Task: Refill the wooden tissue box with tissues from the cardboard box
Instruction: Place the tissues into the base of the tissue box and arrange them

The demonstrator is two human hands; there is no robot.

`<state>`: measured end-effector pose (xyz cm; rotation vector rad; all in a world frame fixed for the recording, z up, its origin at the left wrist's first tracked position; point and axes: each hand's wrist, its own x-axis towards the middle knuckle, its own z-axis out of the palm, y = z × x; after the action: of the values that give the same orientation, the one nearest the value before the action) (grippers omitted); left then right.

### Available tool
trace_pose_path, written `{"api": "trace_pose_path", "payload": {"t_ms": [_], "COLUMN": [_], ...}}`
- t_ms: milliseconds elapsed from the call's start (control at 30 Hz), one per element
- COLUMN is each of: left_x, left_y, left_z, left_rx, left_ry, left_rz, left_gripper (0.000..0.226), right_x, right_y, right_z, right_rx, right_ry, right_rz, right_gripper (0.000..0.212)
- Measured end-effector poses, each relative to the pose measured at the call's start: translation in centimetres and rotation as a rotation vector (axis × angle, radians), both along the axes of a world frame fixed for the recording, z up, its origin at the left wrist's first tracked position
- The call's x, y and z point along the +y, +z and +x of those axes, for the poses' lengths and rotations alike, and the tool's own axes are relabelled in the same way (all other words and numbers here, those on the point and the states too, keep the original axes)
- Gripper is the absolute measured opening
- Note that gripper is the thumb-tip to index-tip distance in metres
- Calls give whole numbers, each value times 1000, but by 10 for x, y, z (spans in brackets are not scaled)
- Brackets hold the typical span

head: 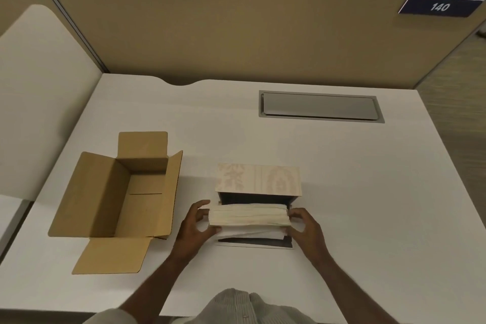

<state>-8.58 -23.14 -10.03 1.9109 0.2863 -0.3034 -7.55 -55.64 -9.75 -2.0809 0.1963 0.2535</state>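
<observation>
A pale wooden tissue box (258, 179) lies on its side in the middle of the white desk, its open bottom facing me. A thick stack of white tissues (249, 216) sits half inside that opening. My left hand (196, 225) grips the stack's left end and my right hand (305, 226) grips its right end. Below the stack a dark flat panel (253, 242) lies on the desk, partly covered by loose white tissue. The brown cardboard box (123, 192) stands open to the left, flaps spread, and looks empty inside.
A grey cable hatch (319, 106) is set in the white desk (368, 205) at the back right. Tan partition walls (223, 29) close off the back and left. A sign reading 140 (439, 6) hangs at the top right.
</observation>
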Motion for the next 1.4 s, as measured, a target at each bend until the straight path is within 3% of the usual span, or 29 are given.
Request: {"api": "trace_pose_path", "payload": {"t_ms": [100, 233, 433, 600, 700, 767, 900, 1000, 1133, 1267, 1400], "left_x": [3, 5, 11, 16, 17, 16, 14, 15, 16, 16, 15], "left_y": [-5, -8, -8, -13, -13, -11, -11, -13, -10, -3, -2], "left_z": [3, 10, 12, 4, 0, -1, 2, 4, 3, 3, 6], "left_rx": [36, -5, -60, -103, -116, -121, -114, -100, -116, -79, -55], "left_ry": [59, -25, -132, -196, -264, -275, -249, -248, -274, -257, -230], "left_rz": [-44, 24, 90, 125, 177, 177, 177, 211, 209, 174, 138], "left_gripper": [76, 62, 48, 47, 43, 42, 44, 49, 53, 46, 45], "right_x": [0, 7, 8, 2, -9, -12, 32, 84, 126, 112, 53], "right_y": [1, 4, 5, 2, 5, 15, 37, 41, 35, 33, 24], "right_z": [-1, 4, 7, 3, -10, -17, -18, -12, 3, 18, 27], "right_rx": [32, 87, 44, -12, -76, -263, -520, -451, -332, -281, -178], "right_ry": [-72, -30, 235, 265, 257, 305, 623, 876, 939, 837, 768], "right_rz": [83, 113, 48, 85, -73, -271, -404, -595, -770, -905, -865], "right_gripper": [31, 61, 109, 120, 106, 88, 78, 100, 125, 112, 84]}}
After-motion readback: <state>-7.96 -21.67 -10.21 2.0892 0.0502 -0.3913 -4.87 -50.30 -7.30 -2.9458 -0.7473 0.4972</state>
